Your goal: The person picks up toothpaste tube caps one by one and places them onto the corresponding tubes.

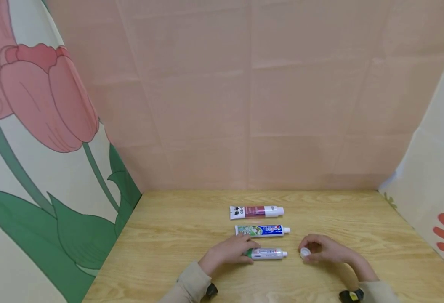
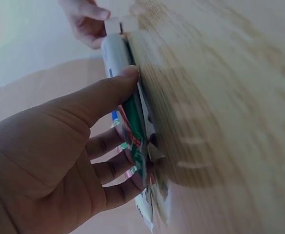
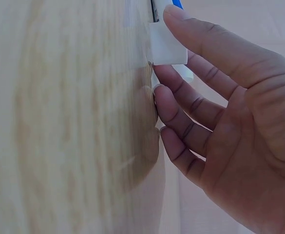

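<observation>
My left hand (image 1: 229, 251) holds the flat green end of a white-and-green toothpaste tube (image 1: 268, 253), the nearest of three tubes on the table. In the left wrist view its thumb lies along one side of the tube and the other fingers along the opposite side. The tube's narrow uncapped-looking nozzle points right. To the right of it, my right hand (image 1: 328, 249) has a white cap (image 1: 305, 252) between thumb and fingers. In the right wrist view the cap (image 3: 169, 45) stands at the table surface, with the lower fingers curled near the wood.
Behind the held tube lies a blue-and-green toothpaste tube (image 1: 261, 230), and farther back a white-and-red one (image 1: 256, 212), both with their capped ends to the right. The wooden table (image 1: 184, 210) meets a pink cloth backdrop (image 1: 206, 105); flower-printed cloth walls stand at both sides.
</observation>
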The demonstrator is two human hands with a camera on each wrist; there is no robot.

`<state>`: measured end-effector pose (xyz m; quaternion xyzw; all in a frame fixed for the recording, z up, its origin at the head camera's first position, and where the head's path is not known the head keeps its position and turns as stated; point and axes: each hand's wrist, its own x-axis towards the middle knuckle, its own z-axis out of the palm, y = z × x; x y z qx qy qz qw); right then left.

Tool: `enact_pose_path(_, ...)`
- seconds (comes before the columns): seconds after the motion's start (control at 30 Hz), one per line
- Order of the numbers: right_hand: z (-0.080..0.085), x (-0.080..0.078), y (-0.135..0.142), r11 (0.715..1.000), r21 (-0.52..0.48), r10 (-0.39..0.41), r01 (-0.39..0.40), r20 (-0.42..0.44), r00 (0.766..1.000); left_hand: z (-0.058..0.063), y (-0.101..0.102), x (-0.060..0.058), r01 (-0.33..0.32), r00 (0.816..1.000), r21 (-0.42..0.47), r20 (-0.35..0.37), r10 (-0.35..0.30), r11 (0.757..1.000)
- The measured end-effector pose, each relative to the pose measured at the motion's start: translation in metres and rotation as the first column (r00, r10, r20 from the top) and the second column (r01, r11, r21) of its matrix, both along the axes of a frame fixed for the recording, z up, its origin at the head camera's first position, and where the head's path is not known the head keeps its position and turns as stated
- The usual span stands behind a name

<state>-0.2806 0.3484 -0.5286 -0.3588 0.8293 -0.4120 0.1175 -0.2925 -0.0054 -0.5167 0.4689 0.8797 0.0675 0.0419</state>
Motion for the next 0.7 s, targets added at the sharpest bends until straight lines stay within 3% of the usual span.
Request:
enact_pose_path(0.47, 0.0017, 0.0003, -0.0022, 1.0, 0.001, 0.002, -0.002, -0.025, 1.0, -0.0008, 0.0, 0.0013, 0.001, 0.997, 0.043, 0.075, -0.004, 0.999)
enact_pose_path(0.7, 0.0, -0.0018, -0.0015, 1.0, 0.0, -0.008, 0.008, -0.028, 1.0, -0.0014, -0.0013, 0.0013, 0.004, 0.997, 0.037, 0.077, -0.007, 0.999)
